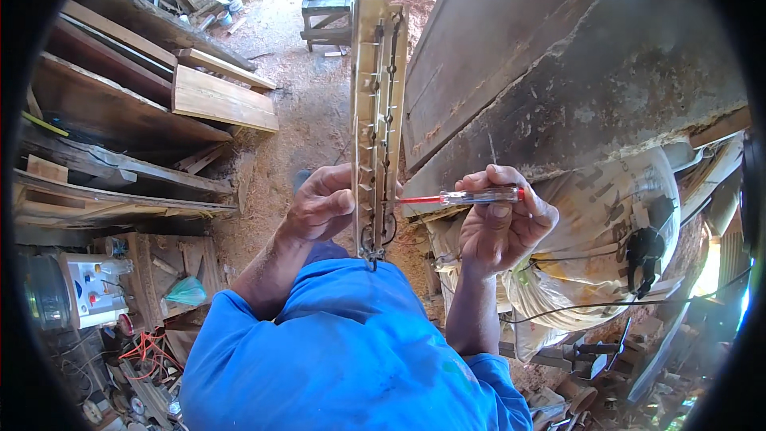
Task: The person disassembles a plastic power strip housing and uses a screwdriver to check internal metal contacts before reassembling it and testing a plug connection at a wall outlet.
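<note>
Upright in front of my chest is a long, narrow, tan open casing (pixel 361 104), with metal strips, small dark joints and wires along its inside. It looks like an opened power strip, though I cannot be certain. My left hand (pixel 323 203) grips the lower part of its left side, with fingers passing behind it. In my right hand (pixel 507 227) is a screwdriver (pixel 479 196) with a clear handle and a red shaft, held between thumb and fingers. The shaft points left, and its tip reaches the casing's right edge; whether it touches a contact inside cannot be made out.
Wooden boards (pixel 223 100) are stacked at the left. A small work table (pixel 327 4) stands far ahead. To the right are a large dark wooden panel (pixel 574 96) and a filled sack (pixel 590 247) with a black cable (pixel 574 315). Red wires (pixel 152 351) lie among clutter at lower left.
</note>
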`<state>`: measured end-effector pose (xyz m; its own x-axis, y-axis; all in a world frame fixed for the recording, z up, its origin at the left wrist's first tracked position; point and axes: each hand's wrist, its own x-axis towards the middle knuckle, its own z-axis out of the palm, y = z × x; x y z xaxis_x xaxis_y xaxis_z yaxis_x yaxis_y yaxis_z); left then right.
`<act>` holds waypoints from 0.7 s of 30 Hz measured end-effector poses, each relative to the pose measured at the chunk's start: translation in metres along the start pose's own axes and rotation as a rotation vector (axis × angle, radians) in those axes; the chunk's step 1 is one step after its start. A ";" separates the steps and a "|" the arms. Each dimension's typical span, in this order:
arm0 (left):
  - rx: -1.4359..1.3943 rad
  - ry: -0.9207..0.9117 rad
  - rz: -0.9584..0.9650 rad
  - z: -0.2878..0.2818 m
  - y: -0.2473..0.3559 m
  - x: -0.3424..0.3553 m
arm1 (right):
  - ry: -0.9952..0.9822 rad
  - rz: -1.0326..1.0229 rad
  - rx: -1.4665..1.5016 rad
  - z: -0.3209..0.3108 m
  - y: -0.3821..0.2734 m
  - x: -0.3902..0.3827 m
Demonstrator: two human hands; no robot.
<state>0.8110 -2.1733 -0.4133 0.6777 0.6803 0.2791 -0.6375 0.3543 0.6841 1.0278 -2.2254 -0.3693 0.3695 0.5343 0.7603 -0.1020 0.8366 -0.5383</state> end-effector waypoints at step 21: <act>0.078 -0.008 -0.002 0.004 0.005 0.010 | -0.014 0.056 0.022 -0.011 -0.001 0.002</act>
<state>0.8163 -2.1676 -0.4042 0.6822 0.6744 0.2825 -0.6056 0.3046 0.7352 1.0392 -2.2267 -0.3713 0.3498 0.5822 0.7340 -0.1431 0.8075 -0.5723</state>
